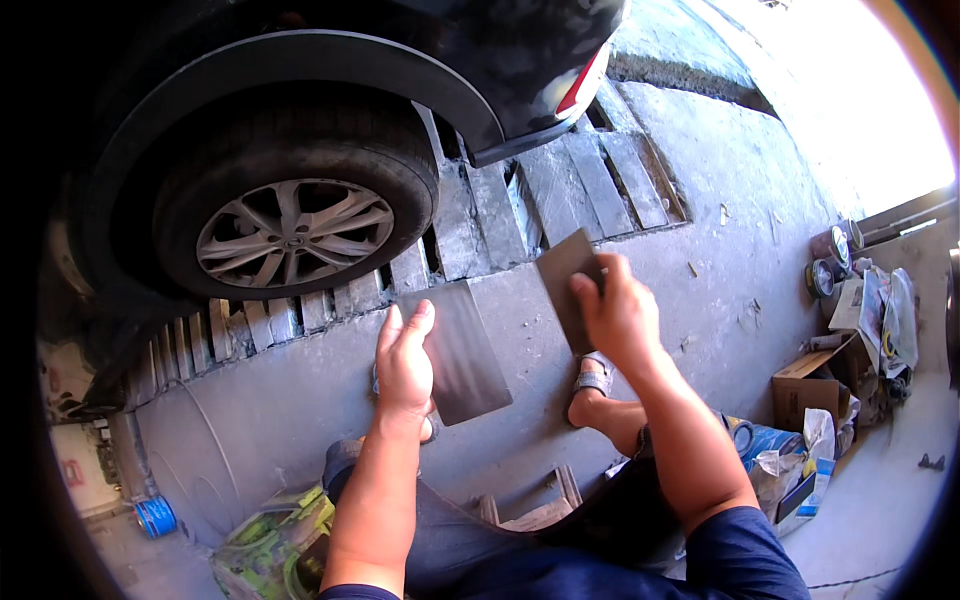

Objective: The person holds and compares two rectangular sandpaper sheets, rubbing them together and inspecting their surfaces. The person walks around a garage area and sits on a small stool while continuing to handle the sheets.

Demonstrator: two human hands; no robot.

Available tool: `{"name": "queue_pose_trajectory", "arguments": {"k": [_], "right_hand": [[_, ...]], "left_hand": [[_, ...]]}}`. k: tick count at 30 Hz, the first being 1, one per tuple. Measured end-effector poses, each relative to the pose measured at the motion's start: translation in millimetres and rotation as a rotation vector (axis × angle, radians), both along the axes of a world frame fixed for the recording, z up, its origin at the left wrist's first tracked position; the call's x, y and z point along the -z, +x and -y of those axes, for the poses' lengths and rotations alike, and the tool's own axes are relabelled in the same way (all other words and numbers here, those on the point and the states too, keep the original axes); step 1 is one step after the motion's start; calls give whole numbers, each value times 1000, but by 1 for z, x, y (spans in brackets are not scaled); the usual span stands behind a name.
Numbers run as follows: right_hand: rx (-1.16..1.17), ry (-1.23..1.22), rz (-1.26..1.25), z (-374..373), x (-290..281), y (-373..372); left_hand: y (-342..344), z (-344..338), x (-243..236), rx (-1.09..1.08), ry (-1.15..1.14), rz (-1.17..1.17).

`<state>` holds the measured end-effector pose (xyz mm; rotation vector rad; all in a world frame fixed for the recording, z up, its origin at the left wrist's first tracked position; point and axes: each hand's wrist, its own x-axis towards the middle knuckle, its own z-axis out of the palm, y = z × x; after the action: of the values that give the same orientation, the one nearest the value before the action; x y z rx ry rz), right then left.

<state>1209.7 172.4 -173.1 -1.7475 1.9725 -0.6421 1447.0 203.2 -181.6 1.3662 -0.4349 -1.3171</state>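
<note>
My left hand (405, 362) is closed on the edge of a thin grey rectangular sheet (467, 362), with the thumb raised beside it. The sheet looks like sandpaper, though its surface is too blurred to be certain. A smaller, darker brown-grey rectangular sheet (562, 285), perhaps sandpaper too, is tilted in the grip of my right hand (620, 312). The two sheets are apart, both held above the concrete floor in front of my knees. Beyond them stands a dark car's wheel (297, 235), which neither hand touches.
Slatted grating (490, 215) lies under the car (400, 45). At right are a cardboard box (803, 390), cans (828, 262) and plastic-wrapped items (885, 315). A blue can (155, 517) and a green bag (265, 545) are at lower left. Below me is a wooden stool (540, 515).
</note>
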Motion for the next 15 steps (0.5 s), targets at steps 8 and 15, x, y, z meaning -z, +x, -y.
{"name": "queue_pose_trajectory", "arguments": {"k": [8, 15], "right_hand": [[-347, -17, 221, -15, -11, 9], [-433, -111, 158, -9, -7, -1]], "left_hand": [[7, -3, 3, 228, -219, -5], [14, 6, -14, 306, -230, -184]]}}
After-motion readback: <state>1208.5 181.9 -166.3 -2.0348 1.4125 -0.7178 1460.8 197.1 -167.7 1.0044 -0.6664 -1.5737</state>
